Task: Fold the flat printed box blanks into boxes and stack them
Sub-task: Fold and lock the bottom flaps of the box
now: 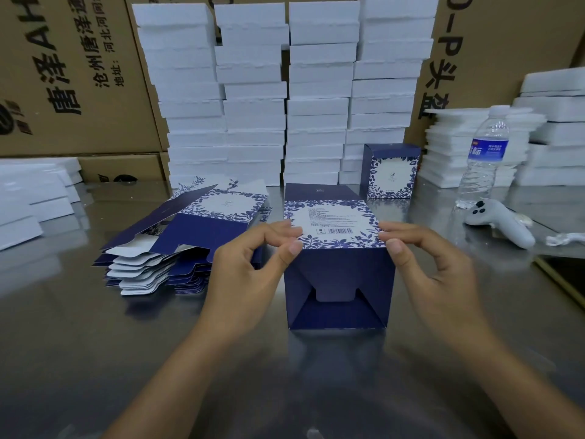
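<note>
Box (338, 274), frame centre: fingers (294, 248) of my left hand (253, 264) and right hand (433, 261) pinched its upper corners; an uneven squeeze could have sprung the tucked bottom flaps (335, 296).

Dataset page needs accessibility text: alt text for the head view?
Left hand and right hand pinch the near corners of a blue floral box on a metal table, its folded bottom flaps facing the camera. Flat blanks lie left; a finished box stands behind.
</note>
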The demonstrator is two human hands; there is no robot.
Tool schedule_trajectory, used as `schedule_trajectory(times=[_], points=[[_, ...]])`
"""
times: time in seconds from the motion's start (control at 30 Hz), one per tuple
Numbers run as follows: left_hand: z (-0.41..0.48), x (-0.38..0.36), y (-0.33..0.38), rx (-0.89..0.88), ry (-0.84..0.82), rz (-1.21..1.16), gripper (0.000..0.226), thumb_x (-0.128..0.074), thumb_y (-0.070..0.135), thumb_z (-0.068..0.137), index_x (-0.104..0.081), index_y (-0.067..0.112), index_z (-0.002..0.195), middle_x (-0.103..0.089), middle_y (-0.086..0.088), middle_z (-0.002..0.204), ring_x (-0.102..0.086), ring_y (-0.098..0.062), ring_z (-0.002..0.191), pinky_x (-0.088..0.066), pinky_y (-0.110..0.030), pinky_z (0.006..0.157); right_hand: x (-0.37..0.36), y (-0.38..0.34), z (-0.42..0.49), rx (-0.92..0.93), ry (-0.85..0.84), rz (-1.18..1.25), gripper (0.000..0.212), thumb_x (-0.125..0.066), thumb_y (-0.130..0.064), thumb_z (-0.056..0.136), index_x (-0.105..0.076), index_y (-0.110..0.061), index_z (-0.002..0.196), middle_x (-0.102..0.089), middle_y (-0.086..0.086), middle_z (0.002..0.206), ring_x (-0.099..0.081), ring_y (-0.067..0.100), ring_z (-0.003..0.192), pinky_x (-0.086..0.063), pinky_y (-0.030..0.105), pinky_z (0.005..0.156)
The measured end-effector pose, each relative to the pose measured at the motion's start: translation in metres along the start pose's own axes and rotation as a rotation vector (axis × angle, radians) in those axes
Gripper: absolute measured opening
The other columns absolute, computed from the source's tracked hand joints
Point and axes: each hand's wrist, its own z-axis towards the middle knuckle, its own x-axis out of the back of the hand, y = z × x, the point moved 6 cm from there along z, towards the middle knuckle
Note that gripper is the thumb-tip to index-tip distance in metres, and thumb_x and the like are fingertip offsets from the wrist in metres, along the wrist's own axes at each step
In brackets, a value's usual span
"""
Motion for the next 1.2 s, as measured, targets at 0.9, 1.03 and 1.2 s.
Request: schedule_trajectory(times=[0.9, 1.03, 1.2], points=[[-0.015, -0.022, -0.007, 0.066, -0.112, 0.125, 0.062, -0.056, 0.052, 0.084, -0.025, 0.058, 0.137, -0.030, 0.037, 0.143, -0.023, 0.020, 0.131, -0.026, -0.003, 0.103, -0.013, 0.005, -0.008, -0.043, -0.074, 0.022, 0.041, -0.062, -0.046, 0.081, -0.046, -0.043, 0.119, -0.055, -0.025, 0.124, -0.052, 0.000, 0.117, -0.041, 0.014, 0.093], [-0.015, -0.021, -0.004, 0.135, -0.087, 0.031, 0.055, -0.034, 0.070, 0.081, -0.024, 0.059, 0.134, -0.022, 0.052, 0.135, -0.016, 0.030, 0.125, -0.015, 0.010, 0.092, -0.010, 0.006, -0.007, -0.095, -0.010, 0.191, 0.034, -0.041, -0.041, 0.095, -0.055, -0.024, 0.121, -0.061, -0.016, 0.120, -0.054, 0.001, 0.115, -0.039, 0.012, 0.092], [-0.015, -0.019, -0.005, 0.156, -0.033, -0.009, 0.060, -0.030, 0.072, 0.081, -0.033, 0.051, 0.137, -0.027, 0.054, 0.129, -0.020, 0.032, 0.122, -0.017, 0.010, 0.091, -0.011, 0.014, -0.006, -0.263, 0.057, 0.375, 0.033, -0.036, -0.037, 0.095, -0.062, -0.022, 0.108, -0.069, -0.013, 0.108, -0.062, 0.005, 0.105, -0.049, 0.017, 0.084]])
